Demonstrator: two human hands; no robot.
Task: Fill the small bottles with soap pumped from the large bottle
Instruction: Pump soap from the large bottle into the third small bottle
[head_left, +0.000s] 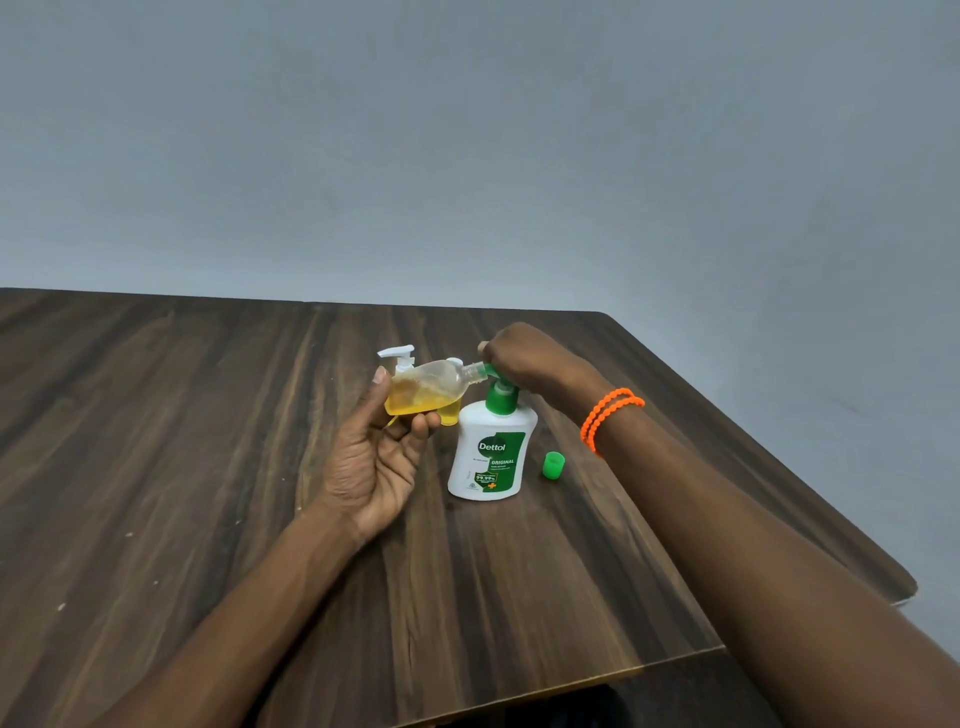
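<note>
The left hand (382, 452) grips a small bottle (426, 387), tilted, partly full of yellow soap, mouth at the green pump (498, 387) of the large bottle (491, 457) on the counter (208, 415). The right hand (524, 358) curls over that pump. A green cap (554, 464) lies just right.

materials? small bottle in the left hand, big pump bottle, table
Small bottle: clear, glossy plastic by the look; yellow soap shows through its wall.
Large bottle: opaque white plastic with a slight sheen and a printed label; its pump looks like green moulded plastic.
Table: dark wood grain, smooth and faintly shiny. Probably laminate rather than solid wood, but I cannot tell.
</note>
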